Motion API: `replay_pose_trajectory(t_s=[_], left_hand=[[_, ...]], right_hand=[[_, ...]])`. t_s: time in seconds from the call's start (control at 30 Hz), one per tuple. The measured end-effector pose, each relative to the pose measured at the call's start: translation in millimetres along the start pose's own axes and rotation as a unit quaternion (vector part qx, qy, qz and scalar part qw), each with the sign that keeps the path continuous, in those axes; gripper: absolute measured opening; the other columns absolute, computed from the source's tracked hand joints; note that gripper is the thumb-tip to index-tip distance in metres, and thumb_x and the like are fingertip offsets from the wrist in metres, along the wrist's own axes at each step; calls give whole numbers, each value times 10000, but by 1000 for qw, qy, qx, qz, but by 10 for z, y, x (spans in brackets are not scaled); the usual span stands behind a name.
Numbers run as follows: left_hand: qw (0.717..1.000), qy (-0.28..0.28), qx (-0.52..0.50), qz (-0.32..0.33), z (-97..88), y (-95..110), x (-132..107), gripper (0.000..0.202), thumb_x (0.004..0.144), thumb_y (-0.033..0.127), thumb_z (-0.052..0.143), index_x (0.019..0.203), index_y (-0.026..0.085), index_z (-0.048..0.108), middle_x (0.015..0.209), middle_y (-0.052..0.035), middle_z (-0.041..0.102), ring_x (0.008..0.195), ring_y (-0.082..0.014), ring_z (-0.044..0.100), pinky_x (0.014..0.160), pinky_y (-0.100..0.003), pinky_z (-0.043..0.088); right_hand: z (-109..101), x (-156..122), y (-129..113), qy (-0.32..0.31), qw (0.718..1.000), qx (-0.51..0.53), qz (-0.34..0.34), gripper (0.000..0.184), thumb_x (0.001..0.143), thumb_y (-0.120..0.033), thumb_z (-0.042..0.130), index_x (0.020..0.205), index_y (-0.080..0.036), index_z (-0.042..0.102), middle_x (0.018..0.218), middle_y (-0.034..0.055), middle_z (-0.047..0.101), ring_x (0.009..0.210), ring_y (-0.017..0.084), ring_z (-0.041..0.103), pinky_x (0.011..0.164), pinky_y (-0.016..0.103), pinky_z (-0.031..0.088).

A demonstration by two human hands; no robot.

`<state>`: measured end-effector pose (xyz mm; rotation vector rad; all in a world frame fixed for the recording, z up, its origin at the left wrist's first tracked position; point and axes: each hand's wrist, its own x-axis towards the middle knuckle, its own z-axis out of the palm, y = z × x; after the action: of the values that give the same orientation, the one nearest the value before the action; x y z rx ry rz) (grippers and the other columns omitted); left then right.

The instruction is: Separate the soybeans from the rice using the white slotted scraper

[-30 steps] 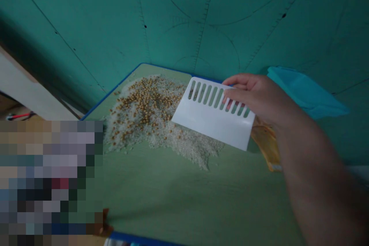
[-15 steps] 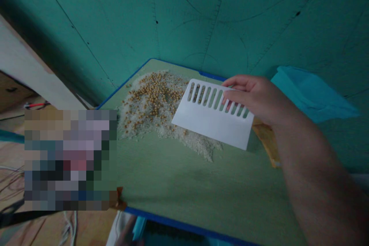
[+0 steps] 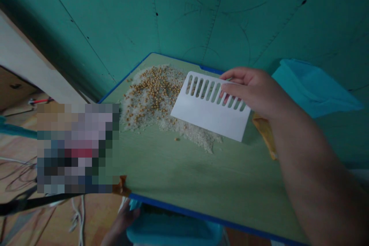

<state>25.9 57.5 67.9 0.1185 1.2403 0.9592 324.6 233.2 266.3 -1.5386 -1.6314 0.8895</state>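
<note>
My right hand [image 3: 253, 86] grips a flat white slotted plastic scraper [image 3: 211, 117] by its upper right part, thumb over the slots. The scraper is tilted over the right side of a spread of white rice-like grains [image 3: 197, 138], hiding some of them. Round yellow-brown beans [image 3: 155, 84], like soybeans, lie mixed on top of the grains. One loose bean [image 3: 177, 139] sits apart on the pale green board [image 3: 201, 177]. Below the board's front edge, my left hand [image 3: 128, 217] is closed on the left rim of a light blue plastic basin [image 3: 173, 232], partly under the board.
A green wall [image 3: 115, 15] borders the board's back. At right are a blue plastic bag [image 3: 317, 88] and a yellow-brown packet [image 3: 265, 136]. A blurred-out patch [image 3: 77, 150] covers the left. Cables [image 3: 79, 215] lie on the floor.
The basin and my left hand show more below the board's edge. A single bean now lies apart in front of the grains. My right hand still holds the scraper, nearly unmoved over the pile.
</note>
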Motion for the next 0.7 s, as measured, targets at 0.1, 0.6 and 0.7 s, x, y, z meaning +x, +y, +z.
replay_pose_trajectory(t_s=[0.1,0.6,0.7], left_hand=[[1000,5,-3,-15,289,123,-263,494,523,361,704,1007,271,662,941,-20,737,1058,-381,535,860,-472,455],[997,-13,-67,-24,365,150,-398,629,523,298,736,1131,306,574,965,57,728,1061,-309,552,898,-390,440],[997,-14,-70,-19,368,143,-393,608,514,277,742,1104,290,598,954,43,732,1066,-318,546,896,-394,441]], right_hand=[[40,-6,-5,-30,1000,2,-7,106,727,-185,558,821,-214,597,607,-22,618,447,104,549,381,204,385],[87,-88,-66,-96,995,12,-13,138,700,-199,600,835,-225,618,639,-23,648,486,110,572,397,201,403],[100,-94,-69,-94,995,21,-10,153,701,-207,605,852,-226,621,656,-22,654,495,107,576,401,197,408]])
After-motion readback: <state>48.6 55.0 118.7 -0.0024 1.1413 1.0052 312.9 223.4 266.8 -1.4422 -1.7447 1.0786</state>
